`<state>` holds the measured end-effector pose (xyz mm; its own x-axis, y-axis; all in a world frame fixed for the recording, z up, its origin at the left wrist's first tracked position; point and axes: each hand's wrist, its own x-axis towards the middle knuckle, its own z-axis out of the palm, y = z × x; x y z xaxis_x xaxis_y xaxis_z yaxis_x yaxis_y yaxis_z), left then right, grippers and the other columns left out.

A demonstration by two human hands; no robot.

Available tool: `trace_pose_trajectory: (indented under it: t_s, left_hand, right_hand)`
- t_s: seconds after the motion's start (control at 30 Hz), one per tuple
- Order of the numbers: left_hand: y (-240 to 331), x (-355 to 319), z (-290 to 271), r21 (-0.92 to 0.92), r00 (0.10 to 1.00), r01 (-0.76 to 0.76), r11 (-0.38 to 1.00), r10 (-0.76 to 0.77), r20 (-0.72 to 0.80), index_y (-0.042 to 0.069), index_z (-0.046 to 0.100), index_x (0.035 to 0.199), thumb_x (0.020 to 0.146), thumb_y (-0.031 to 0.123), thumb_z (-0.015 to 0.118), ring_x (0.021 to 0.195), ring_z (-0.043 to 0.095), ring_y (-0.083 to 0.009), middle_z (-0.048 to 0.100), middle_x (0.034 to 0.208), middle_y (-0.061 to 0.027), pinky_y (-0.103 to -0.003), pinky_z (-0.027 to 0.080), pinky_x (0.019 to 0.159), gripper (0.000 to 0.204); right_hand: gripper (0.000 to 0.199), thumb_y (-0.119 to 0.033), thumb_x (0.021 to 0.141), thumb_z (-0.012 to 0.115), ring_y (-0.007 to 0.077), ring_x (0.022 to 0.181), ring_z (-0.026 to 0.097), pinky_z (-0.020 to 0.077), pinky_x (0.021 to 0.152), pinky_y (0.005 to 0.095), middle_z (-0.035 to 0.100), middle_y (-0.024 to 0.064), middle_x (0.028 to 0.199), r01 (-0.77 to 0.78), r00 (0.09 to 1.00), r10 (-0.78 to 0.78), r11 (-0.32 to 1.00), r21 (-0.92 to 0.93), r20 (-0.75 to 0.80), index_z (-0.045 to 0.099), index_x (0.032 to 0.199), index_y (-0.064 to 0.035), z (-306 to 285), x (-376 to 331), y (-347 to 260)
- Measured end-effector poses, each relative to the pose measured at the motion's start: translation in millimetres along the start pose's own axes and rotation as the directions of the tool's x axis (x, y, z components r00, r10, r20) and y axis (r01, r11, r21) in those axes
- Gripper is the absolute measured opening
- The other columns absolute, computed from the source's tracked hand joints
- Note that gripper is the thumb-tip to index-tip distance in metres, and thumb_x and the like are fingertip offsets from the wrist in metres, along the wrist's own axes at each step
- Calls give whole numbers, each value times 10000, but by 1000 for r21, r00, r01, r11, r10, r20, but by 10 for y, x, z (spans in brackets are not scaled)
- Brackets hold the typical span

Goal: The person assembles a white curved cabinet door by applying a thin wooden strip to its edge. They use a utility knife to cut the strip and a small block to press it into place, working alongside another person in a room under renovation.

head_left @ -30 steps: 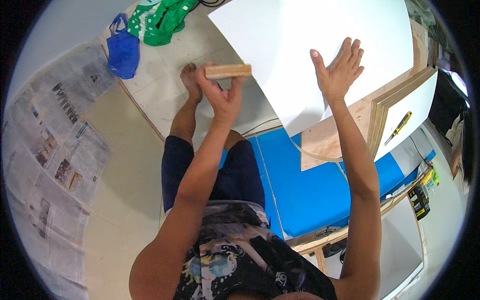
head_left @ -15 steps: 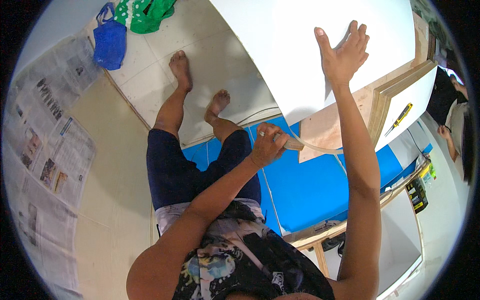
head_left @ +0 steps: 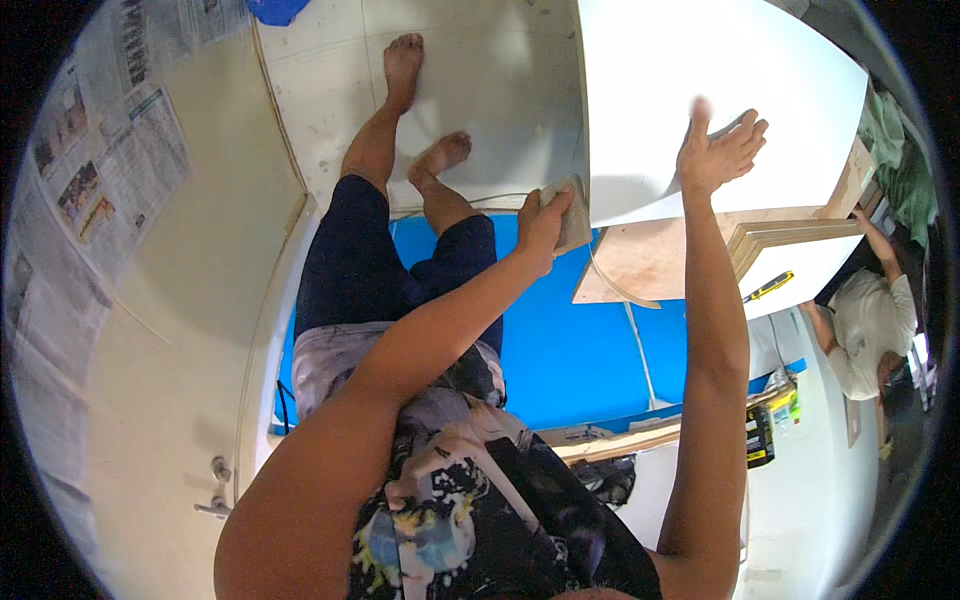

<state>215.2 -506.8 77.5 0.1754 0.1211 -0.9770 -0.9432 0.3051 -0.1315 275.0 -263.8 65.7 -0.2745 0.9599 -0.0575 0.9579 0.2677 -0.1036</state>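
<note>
My left hand (head_left: 541, 228) grips a flat greyish-brown block (head_left: 574, 222), fingers over its upper end. The block's face looks up against the left edge of a large white panel (head_left: 680, 60); whether it touches cannot be told. Spread on that panel is my right hand (head_left: 722, 160), fingers apart and holding nothing. Below the block, a thin pale strip (head_left: 610, 283) curves down over a bare plywood sheet (head_left: 640, 262). A yellow utility knife (head_left: 770, 287) lies on a stack of white-faced boards (head_left: 805, 268), right of my right forearm.
Blue sheeting (head_left: 590, 370) covers the surface below the plywood. A cream door (head_left: 180, 330) with a metal handle (head_left: 213, 490) stands on the left, newspaper (head_left: 130, 150) beyond it. A black box (head_left: 760, 437) sits at right. Another person (head_left: 868, 325) is at the far right.
My view has shifted. My left hand has turned the block so its broad face shows, beside the panel's edge. My right hand stays spread on the panel. The other person shows more.
</note>
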Motion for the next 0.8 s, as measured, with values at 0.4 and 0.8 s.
trace_pose_trajectory:
  t_s: [0.4, 0.8]
  left_hand:
    - [-215, 112, -145, -18, 990, -135, 991, 135, -31, 40, 545, 1180, 866, 274, 667, 907, 621, -216, 628, 985, -93, -347, 508, 747, 411]
    - [204, 181, 87, -43, 996, -88, 995, 87, -31, 12, 481, 1271, 858, 312, 665, 954, 604, -231, 603, 1089, -132, -366, 540, 728, 542]
  right_hand:
    - [1054, -743, 780, 486, 431, 1424, 41, 49, 1116, 608, 115, 291, 1507, -35, 999, 35, 999, -10, 40, 206, 1459, 12, 30, -4, -28]
    - [1051, -744, 791, 454, 446, 1418, 38, 63, 1101, 624, 100, 302, 1508, 7, 999, -4, 999, -48, 52, 197, 1452, 32, 47, 38, 0]
